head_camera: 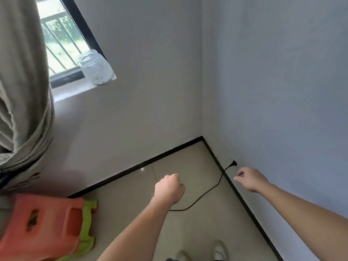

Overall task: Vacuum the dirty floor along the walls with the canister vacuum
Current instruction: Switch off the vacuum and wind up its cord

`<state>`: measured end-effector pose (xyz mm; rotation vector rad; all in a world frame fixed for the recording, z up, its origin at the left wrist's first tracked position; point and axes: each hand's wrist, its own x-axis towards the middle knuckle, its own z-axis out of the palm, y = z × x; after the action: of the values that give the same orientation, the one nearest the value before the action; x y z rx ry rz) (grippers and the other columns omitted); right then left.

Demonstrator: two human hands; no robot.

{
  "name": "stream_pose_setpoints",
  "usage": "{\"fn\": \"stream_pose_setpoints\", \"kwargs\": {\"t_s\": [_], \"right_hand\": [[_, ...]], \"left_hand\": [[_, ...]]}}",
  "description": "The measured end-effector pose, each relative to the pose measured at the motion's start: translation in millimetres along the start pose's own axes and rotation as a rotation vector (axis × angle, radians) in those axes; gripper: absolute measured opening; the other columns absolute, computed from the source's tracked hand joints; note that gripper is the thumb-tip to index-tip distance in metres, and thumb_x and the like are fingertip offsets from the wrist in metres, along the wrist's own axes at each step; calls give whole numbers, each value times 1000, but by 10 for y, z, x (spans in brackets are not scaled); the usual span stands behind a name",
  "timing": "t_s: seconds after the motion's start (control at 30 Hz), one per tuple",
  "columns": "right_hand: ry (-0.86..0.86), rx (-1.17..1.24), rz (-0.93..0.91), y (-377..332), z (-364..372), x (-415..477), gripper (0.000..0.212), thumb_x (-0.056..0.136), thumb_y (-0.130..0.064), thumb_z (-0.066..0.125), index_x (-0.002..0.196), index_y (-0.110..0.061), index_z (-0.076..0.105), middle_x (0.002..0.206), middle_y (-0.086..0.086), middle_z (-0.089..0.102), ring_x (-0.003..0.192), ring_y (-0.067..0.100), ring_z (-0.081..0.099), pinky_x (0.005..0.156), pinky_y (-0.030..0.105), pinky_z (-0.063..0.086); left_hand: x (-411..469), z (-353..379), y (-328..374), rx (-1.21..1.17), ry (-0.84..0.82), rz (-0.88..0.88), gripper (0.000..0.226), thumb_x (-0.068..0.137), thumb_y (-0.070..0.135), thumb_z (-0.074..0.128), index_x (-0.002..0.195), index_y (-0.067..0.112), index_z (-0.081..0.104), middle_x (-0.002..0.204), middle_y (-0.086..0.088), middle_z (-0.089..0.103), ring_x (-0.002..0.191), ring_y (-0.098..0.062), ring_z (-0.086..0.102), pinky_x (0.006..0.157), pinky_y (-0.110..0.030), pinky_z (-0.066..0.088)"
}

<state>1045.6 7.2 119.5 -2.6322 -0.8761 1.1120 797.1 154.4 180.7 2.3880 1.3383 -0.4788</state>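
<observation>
In the corner of the room, where 2 pale walls meet the tiled floor (180,162), a black power cord (208,191) snakes across the tiles. Its plug (234,163) sits against the right-hand wall just above the dark baseboard (243,202); no socket can be made out there. The canister vacuum itself is out of view, so the cord is the only part of it to go by, assuming the cord is its own.

The right hand (250,178) reaches toward the plug with its fingers loosely bent and slightly apart, holding nothing and not yet touching the cord. The left hand (169,187) hangs over the floor with its fingers curled into a fist; its palm is hidden, and nothing shows in its grip. The cord passes out of sight at the left forearm.

The cord looks light and limp and will likely trail and kink when lifted. The stiff plug body is probably the best place to take hold, not the thin cable behind it.

An orange stool (43,228) stacked on a green stool (87,221) stands at the left, and a glass jar (96,67) rests on the window sill (75,89).
</observation>
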Motion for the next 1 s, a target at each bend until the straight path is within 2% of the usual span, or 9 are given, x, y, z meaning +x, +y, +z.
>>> {"fn": "stream_pose_setpoints", "kwargs": {"t_s": [0.2,0.27,0.37,0.47,0.6,0.73,0.8,0.9,1.0], "right_hand": [[15,135,132,-207,19,860,36,97,-41,56,121,-16,64,122,6,65,109,25,61,90,33,49],[18,198,224,-160,189,1154,30,96,-38,58,106,-13,69,114,10,70,102,30,63,79,30,46],[37,378,349,-94,445,1674,30,93,-28,61,77,-2,66,84,19,73,89,40,70,66,32,42],[72,501,475,-36,726,2144,32,93,-27,61,81,0,73,82,21,74,83,38,72,70,40,52],[103,630,643,150,1210,2690,34,91,-29,62,67,-6,69,69,15,72,74,37,73,55,31,45],[180,793,778,385,1484,3513,30,91,-31,63,78,-5,69,62,10,68,64,31,69,45,26,40],[238,864,836,532,1629,3885,31,93,-38,61,75,-12,62,64,8,66,59,28,66,43,25,39],[300,993,891,722,1812,4317,30,96,-40,57,81,-14,55,70,4,63,50,15,63,36,18,36],[353,1017,933,840,2021,4508,24,99,-33,54,88,-12,58,68,2,65,40,9,59,33,15,33]], "left_hand": [[1097,-30,-40,41,-97,76,23,88,30,43,96,13,57,92,-3,60,78,-26,53,66,-30,42],[1442,91,-42,52,-160,112,24,88,30,43,97,14,57,96,-4,62,84,-28,57,69,-31,45],[2048,265,-52,55,-236,157,24,87,31,44,99,15,58,100,-6,64,92,-30,59,71,-31,43],[2545,467,-97,74,-306,179,25,89,32,45,102,15,59,103,-7,64,95,-31,60,73,-32,44],[2990,824,-190,109,-397,175,26,93,33,43,105,15,58,101,-6,61,91,-30,60,69,-31,44],[3527,1239,-171,133,-392,157,26,95,37,43,106,19,58,82,3,47,78,-22,53,66,-30,40],[3712,1493,-143,158,-413,155,25,96,39,43,106,21,58,73,8,42,75,-19,50,65,-30,38],[3948,1820,-70,161,-440,162,24,96,39,43,105,22,58,71,10,37,76,-19,47,68,-30,36],[4132,2055,-12,147,-464,164,24,96,38,43,105,22,58,77,6,45,77,-19,48,68,-30,36]]}}
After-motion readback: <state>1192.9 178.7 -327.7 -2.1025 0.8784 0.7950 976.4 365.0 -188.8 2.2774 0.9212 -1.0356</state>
